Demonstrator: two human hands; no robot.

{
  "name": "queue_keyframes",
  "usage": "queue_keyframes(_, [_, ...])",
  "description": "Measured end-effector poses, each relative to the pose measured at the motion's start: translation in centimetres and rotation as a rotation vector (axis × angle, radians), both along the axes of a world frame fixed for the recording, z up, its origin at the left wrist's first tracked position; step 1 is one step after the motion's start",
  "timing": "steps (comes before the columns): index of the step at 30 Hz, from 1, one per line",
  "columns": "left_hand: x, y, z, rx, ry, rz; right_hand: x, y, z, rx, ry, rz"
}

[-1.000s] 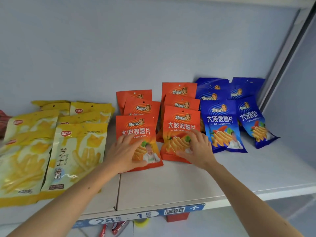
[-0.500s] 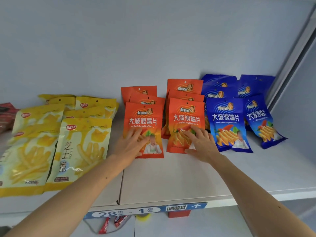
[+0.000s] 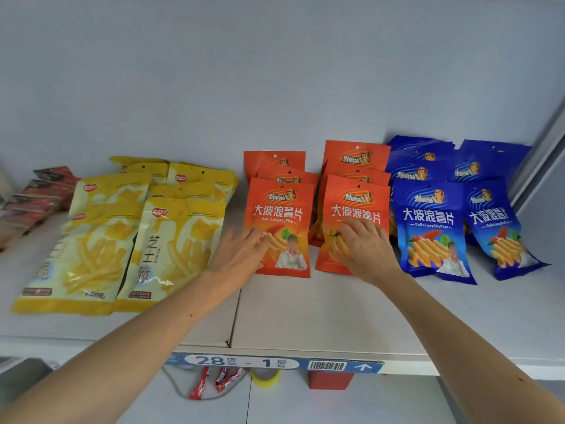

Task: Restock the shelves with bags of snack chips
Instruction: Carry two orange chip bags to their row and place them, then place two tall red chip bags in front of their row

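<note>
Two columns of orange chip bags lie overlapped on the white shelf (image 3: pixel 321 316). My left hand (image 3: pixel 241 252) rests with straight fingers on the lower left of the front left orange bag (image 3: pixel 281 215). My right hand (image 3: pixel 365 249) presses flat on the lower part of the front right orange bag (image 3: pixel 356 206), covering its picture. Neither hand grips a bag. More orange bags (image 3: pixel 356 156) stick out behind both front ones.
Blue chip bags (image 3: pixel 428 221) lie in two columns to the right, near the shelf's side post (image 3: pixel 541 148). Yellow bags (image 3: pixel 177 249) fill the left, with dark red packs (image 3: pixel 39 197) at the far left. A blue label strip (image 3: pixel 275 362) runs along the front edge.
Both hands have pushed the two front orange bags back toward the wall, tightening the stacks. The left bag now lies straighter. The camera has also shifted.
</note>
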State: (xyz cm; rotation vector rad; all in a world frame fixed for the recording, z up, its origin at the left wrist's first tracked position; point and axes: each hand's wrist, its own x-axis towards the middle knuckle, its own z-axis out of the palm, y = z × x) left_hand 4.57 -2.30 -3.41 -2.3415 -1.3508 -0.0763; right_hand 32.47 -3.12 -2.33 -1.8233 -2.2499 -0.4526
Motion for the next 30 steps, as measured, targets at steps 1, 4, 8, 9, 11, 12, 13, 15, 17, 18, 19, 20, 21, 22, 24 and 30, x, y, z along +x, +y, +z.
queue_keyframes(1, [-0.6,-0.3,0.5,0.018,-0.01,0.01,-0.8,0.3,0.4,0.011,-0.004,0.025])
queue_keyframes(4, [-3.0,-1.5,2.1,0.048,-0.061,0.061,-4.0,1.1,1.7,0.048,0.032,0.129])
queue_keyframes(8, [-8.1,-3.1,3.8,0.078,-0.098,0.166,-9.8,1.8,3.3,0.084,0.036,0.247])
queue_keyframes(9, [-9.6,-3.6,4.1,0.081,-0.101,0.193,-11.4,1.9,3.6,0.088,0.041,0.275])
queue_keyframes(11, [-12.7,-4.5,4.6,0.092,-0.117,0.236,-14.7,2.1,3.8,0.099,0.051,0.328])
queue_keyframes(12, [-14.3,-5.1,4.8,0.099,-0.129,0.257,-16.5,2.1,3.9,0.1,0.056,0.352])
queue_keyframes(13, [-16.0,-5.7,4.9,0.106,-0.139,0.28,-18.3,2.1,3.9,0.099,0.064,0.377])
queue_keyframes(15, [-19.6,-6.7,4.9,0.117,-0.143,0.322,-22.2,1.9,4.0,0.084,0.08,0.424])
queue_keyframes(17, [-23.4,-7.8,4.8,0.112,-0.136,0.356,-26.3,1.6,4.0,0.09,0.095,0.462])
queue_keyframes(18, [-25.3,-8.3,4.8,0.102,-0.126,0.374,-28.3,1.3,4.0,0.092,0.106,0.476])
queue_keyframes(19, [-27.2,-8.9,4.8,0.089,-0.115,0.391,-30.4,1.1,3.9,0.09,0.117,0.488])
queue_keyframes(20, [-29.0,-9.5,4.8,0.082,-0.102,0.404,-32.4,0.8,3.8,0.088,0.126,0.498])
queue_keyframes(21, [-30.9,-10.1,4.7,0.078,-0.086,0.411,-34.5,0.6,3.7,0.078,0.142,0.505])
queue_keyframes(22, [-32.7,-10.6,4.7,0.075,-0.071,0.417,-36.5,0.3,3.6,0.065,0.164,0.514])
queue_keyframes(24, [-36.0,-11.7,4.5,0.074,-0.06,0.431,-40.4,-0.2,3.3,0.043,0.209,0.539])
queue_keyframes(30, [-44.4,-14.3,3.6,0.063,-0.093,0.488,-50.2,-1.0,2.4,-0.086,0.302,0.615])
